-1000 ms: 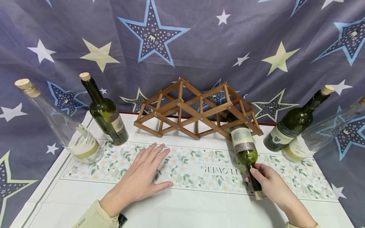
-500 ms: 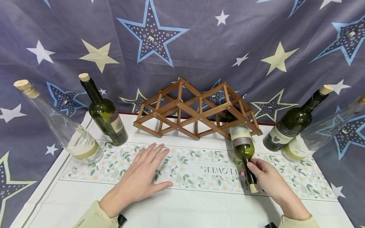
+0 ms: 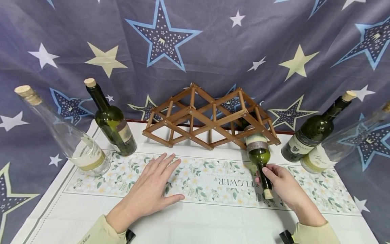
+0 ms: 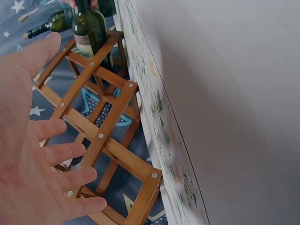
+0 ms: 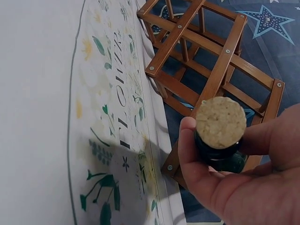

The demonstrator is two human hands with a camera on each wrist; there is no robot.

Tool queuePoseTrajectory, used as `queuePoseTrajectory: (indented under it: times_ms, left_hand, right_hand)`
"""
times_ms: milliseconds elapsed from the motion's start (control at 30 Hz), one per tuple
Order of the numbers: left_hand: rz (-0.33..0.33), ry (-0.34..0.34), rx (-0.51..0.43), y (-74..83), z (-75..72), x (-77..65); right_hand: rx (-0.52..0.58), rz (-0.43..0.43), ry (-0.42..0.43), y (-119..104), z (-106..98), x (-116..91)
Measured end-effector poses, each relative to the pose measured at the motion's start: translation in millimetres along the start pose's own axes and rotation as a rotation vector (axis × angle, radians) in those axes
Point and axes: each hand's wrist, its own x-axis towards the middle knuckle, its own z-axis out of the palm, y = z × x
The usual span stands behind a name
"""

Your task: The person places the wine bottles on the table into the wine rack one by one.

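Observation:
My right hand [image 3: 283, 184] grips the neck of a corked green wine bottle [image 3: 258, 154] between thumb and fingers. The bottle lies on its side, base inside the right-hand lower opening of a wooden lattice wine rack [image 3: 214, 123], neck pointing toward me. In the right wrist view its cork [image 5: 221, 123] faces the camera, with the fingers [image 5: 197, 171] curled round the neck below. My left hand [image 3: 149, 188] is over the floral runner [image 3: 210, 189], fingers straight and spread, holding nothing. The left wrist view shows its palm [image 4: 23, 159] facing the rack.
At left stand a clear corked bottle [image 3: 88, 154] and a green one [image 3: 117, 132]. Another green bottle [image 3: 307, 137] and a clear bottle [image 3: 327, 156] stand at right. Behind the rack hangs a star-patterned cloth [image 3: 213, 44]. A white cloth [image 3: 213, 223] covers the table.
My right hand has moved the bottle away from me, so more of its body is inside the rack and its label is partly covered. The left hand has stayed in place.

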Motion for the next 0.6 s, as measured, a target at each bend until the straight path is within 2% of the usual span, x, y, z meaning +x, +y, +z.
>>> queuePoseTrajectory:
  times_ms: [600]
  left_hand:
    - [-0.01, -0.012, -0.008, 1.4, 0.9, 0.2]
  right_hand:
    - [0.068, -0.002, -0.012, -6.6, -3.7, 11.5]
